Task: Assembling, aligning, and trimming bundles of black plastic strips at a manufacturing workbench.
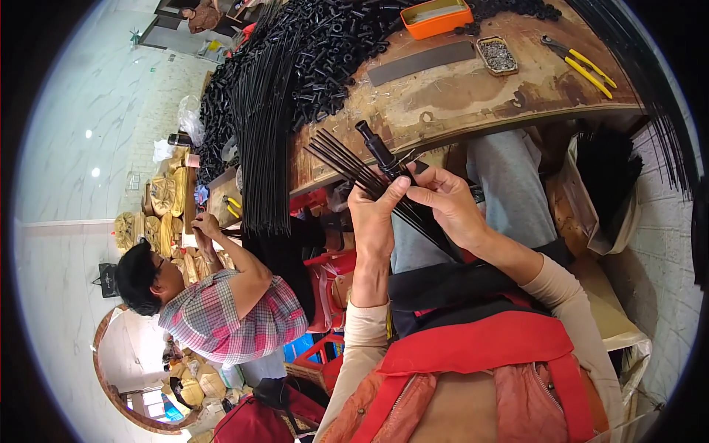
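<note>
My left hand (375, 215) is closed round a bundle of thin black rods (340, 159), which fan out up and to the left. A stepped black tubular part (379, 150) stands out of the same grip, tilted with its narrow end away from me. Close beside it, my right hand (447, 203) has thumb and fingers pinched together at the base of the tube. A thin light strand shows there, and a small dark flat piece lies by the fingertips. What exactly the right fingers hold is hidden. Both hands are above my lap, in front of the table edge.
The wooden table (436, 96) carries a heap of black tubular parts (325, 66), long black rods (262, 148), an orange box (436, 18), a small tray of metal bits (497, 56), a grey metal strip (421, 63) and yellow-handled pliers (583, 66). A co-worker (221, 310) sits at left.
</note>
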Available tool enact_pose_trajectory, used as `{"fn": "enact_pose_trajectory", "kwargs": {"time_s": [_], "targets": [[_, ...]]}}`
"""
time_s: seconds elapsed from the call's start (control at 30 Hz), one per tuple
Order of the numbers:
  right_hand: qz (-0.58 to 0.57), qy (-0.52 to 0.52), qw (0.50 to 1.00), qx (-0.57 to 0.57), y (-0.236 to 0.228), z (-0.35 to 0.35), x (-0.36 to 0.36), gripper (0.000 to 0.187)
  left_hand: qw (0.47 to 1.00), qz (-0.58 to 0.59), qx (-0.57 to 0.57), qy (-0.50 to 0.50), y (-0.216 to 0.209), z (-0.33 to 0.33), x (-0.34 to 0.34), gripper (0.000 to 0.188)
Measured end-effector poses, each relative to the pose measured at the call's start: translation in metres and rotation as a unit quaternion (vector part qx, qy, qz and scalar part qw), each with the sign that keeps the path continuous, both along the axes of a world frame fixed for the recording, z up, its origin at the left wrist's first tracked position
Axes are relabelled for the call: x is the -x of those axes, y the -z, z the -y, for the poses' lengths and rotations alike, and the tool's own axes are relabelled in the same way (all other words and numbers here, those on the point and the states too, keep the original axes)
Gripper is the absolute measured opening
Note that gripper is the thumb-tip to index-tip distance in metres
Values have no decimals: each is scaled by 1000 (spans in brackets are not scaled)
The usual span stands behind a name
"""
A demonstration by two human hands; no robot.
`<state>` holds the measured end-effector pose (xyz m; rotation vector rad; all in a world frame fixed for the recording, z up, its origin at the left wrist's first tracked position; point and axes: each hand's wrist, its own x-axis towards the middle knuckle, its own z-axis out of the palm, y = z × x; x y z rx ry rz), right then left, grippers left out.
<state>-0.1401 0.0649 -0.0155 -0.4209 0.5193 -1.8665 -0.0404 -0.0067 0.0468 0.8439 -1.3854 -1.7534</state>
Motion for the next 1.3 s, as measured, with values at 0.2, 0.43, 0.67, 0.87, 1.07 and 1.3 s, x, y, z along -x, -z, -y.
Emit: {"fn": "enact_pose_trajectory", "kwargs": {"time_s": [0.2,0.43,0.67,0.87,1.07,1.3], "targets": [[-26,41,999,-2,-6,-4,-7,6,996,-34,-55,55,3,6,-8,23],[-6,29,999,-12,-5,-3,-8,9,1000,-17,-1,21,4,0,-5,20],[35,26,999,2,-14,0,-2,15,995,0,97,-34,-8,-16,5,23],[52,10,999,9,3,5,-3,14,988,42,149,-25,3,-14,2,23],[2,87,996,-37,-13,-9,-14,15,973,129,191,-16,-15,-29,4,24],[-22,78,997,-21,-11,-20,-12,16,979,97,177,-33,-16,-38,6,18]]}}
